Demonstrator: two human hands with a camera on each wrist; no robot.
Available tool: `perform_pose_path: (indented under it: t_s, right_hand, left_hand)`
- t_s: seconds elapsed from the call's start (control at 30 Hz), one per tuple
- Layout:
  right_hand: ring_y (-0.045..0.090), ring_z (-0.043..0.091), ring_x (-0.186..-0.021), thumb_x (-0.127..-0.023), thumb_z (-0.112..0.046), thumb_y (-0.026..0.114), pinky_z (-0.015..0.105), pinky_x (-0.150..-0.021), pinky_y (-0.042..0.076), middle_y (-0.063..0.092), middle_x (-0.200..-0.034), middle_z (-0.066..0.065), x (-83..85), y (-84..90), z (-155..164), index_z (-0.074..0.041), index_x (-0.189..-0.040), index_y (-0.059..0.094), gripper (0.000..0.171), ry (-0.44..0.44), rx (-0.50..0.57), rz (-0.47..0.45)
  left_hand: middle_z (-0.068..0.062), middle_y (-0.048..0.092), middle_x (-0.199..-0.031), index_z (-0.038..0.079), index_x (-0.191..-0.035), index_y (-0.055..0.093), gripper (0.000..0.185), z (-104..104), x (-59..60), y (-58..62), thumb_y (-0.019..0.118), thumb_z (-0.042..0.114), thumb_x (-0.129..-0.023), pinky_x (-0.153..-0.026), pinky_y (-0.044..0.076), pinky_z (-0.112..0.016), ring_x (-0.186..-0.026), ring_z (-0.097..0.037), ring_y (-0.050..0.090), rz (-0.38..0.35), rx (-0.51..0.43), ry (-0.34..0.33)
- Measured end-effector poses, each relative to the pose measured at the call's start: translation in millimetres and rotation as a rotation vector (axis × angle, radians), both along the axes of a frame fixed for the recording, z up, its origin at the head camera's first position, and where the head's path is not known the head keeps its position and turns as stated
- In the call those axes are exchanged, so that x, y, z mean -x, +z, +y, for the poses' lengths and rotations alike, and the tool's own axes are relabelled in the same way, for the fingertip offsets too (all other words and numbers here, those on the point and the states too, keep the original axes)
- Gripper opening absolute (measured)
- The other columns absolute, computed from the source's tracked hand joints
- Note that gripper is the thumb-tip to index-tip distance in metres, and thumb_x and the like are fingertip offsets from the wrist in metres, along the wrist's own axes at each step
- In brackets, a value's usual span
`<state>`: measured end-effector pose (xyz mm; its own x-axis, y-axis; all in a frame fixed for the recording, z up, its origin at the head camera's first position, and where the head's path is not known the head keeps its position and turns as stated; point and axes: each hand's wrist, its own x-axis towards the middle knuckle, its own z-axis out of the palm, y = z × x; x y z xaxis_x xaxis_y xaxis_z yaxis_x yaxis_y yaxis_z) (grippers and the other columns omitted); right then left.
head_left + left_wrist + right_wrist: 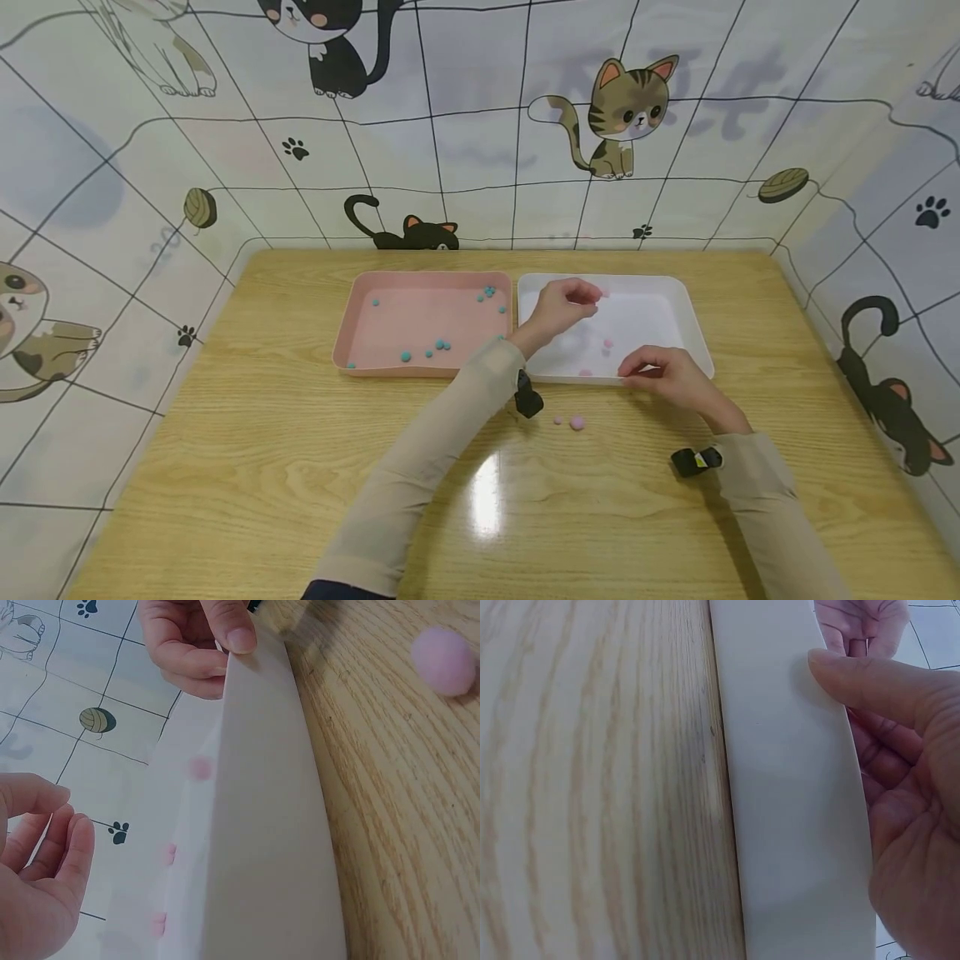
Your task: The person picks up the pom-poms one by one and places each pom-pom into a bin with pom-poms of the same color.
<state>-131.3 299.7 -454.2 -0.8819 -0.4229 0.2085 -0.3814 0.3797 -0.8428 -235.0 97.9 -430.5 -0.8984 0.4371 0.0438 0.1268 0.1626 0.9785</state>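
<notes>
Hands working at white tray (693, 333)
Right hand (663, 372) is gripping its near rim; left hand (562, 307) is hovering above, fingers loosely curled, empty.

We see the white tray (675, 292) lying flat, its near rim under our right hand (663, 375), with 3 pink pompoms (607, 342) inside beyond that grip.

head view looks down across the table (300, 467); both wrist views sit close beside the white tray (693, 333), sharing its near wall.
</notes>
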Motion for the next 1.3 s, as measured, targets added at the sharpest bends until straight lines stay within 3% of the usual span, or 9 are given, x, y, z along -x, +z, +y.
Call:
perform_pose_path:
  t_s: [0.3, 0.5, 0.87, 1.3]
  right_hand:
    - [0.059, 0.003, -0.079, -0.076, 0.014, 0.068, 0.015, -0.068, 0.051, 0.064, -0.084, 0.018, 0.3, -1.3, 1, 0.001, -0.086, 0.067, 0.016, -0.008, -0.025, 0.014]
    - [0.059, 0.003, -0.079, -0.077, 0.013, 0.068, 0.015, -0.069, 0.051, 0.064, -0.084, 0.017, -1.2, 1.1, 0, 0.001, -0.087, 0.067, 0.015, -0.011, -0.026, 0.010]
    - [0.059, 0.004, -0.078, -0.076, 0.013, 0.069, 0.015, -0.068, 0.051, 0.064, -0.083, 0.017, -1.5, 2.5, -1, 0.001, -0.086, 0.067, 0.015, -0.013, -0.017, 0.019]
    - [0.059, 0.002, -0.079, -0.077, 0.012, 0.069, 0.015, -0.068, 0.051, 0.065, -0.084, 0.016, -2.6, 3.6, -3, 0.000, -0.086, 0.067, 0.014, -0.014, -0.017, 0.014]
  left_hand:
    - [-0.005, 0.065, -0.090, 0.001, -0.097, 0.067, 0.012, -6, -4.1, 3.4, 0.065, 0.000, -0.085, -0.070, 0.049, -0.018, -0.083, -0.007, 0.058, 0.042, -0.001, -0.016]
    - [-0.007, 0.066, -0.093, 0.000, -0.098, 0.067, 0.013, -14, -15.6, 9.7, 0.065, -0.001, -0.085, -0.071, 0.050, -0.019, -0.084, -0.008, 0.060, 0.047, -0.006, -0.046]
    - [-0.016, 0.065, -0.097, -0.005, -0.099, 0.066, 0.014, -31, -33.3, 6.5, 0.064, -0.005, -0.085, -0.078, 0.050, -0.019, -0.090, -0.017, 0.061, 0.056, -0.064, -0.082]
    - [-0.014, 0.064, -0.096, -0.003, -0.098, 0.065, 0.012, -50, -61.0, 3.1, 0.062, -0.004, -0.086, -0.080, 0.051, -0.021, -0.088, -0.010, 0.060, 0.043, -0.067, -0.154]
